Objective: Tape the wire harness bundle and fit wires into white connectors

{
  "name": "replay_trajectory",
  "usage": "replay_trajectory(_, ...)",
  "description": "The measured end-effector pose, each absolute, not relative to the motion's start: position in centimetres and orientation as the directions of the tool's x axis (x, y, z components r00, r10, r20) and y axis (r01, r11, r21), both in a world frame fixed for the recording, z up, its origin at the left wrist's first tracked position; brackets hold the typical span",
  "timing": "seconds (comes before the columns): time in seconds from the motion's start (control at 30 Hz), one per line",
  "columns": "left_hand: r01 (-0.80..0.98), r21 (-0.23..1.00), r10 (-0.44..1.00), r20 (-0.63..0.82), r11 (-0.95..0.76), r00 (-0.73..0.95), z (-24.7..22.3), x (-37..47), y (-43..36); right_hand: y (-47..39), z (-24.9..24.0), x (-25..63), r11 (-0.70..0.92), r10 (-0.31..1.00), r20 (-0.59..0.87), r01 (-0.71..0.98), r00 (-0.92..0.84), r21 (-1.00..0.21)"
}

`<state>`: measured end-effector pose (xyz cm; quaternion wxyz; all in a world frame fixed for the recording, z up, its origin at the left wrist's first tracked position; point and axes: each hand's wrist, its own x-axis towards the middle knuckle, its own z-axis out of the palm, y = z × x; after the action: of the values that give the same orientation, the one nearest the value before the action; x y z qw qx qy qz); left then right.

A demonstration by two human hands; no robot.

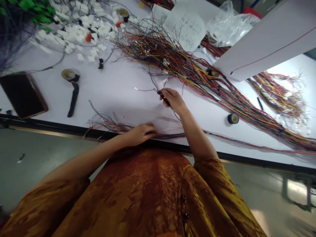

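Pinched in the fingers of my right hand (172,99) is a thin bunch of dark wires (153,83), held just above the white table. A reddish wire (145,90) with a pale tip sticks out leftward from the same grip. My left hand (143,134) is at the table's front edge, by a long slim wire bundle (170,135); its fingers are curled but smeared by motion, so their hold is unclear. Loose ends of that bundle (108,123) fan out to the left of this hand.
A thick wire harness (187,69) crosses the table diagonally. Tape rolls (233,118) (67,74) and a phone-like dark slab (23,94) lie about. White connectors (79,31) are heaped at the back left. A white post (266,39) rises at the right.
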<state>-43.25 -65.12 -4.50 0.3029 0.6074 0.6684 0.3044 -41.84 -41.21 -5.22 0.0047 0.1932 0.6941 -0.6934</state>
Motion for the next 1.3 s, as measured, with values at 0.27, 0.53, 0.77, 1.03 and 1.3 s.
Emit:
replay_trajectory(0.27,0.588,0.701,0.839,-0.028,0.404,-0.543,-4.7,-44.8,-59.9,-41.6,-4.7,-40.0,0.141,0.161,-0.232,0.255,-0.959,-0.957)
replay_trajectory(0.53,0.762,0.527,0.908,-0.047,0.376,-0.416,-5.8,-44.6,-60.0,-39.2,-3.2,-36.6,-0.009,0.255,-0.298,0.306,-0.92,-0.952)
replay_trajectory(0.77,0.615,0.774,0.988,-0.14,0.152,-0.069,-5.1,-45.4,-62.7,-40.5,-3.6,-34.9,-0.135,0.324,-0.318,0.289,-0.891,-0.948)
replay_trajectory(1.03,-0.707,0.694,0.76,-0.533,0.14,-0.372,-3.8,-44.4,-57.6,-41.8,-3.5,-33.4,-0.213,0.165,-0.305,0.268,-0.938,-0.94)
replay_trajectory(1.3,-0.618,0.763,0.57,-0.427,-0.191,-0.702,-4.5,-45.2,-61.2,-41.5,-4.4,-33.5,-0.122,0.537,-0.215,0.177,-0.816,-0.977)
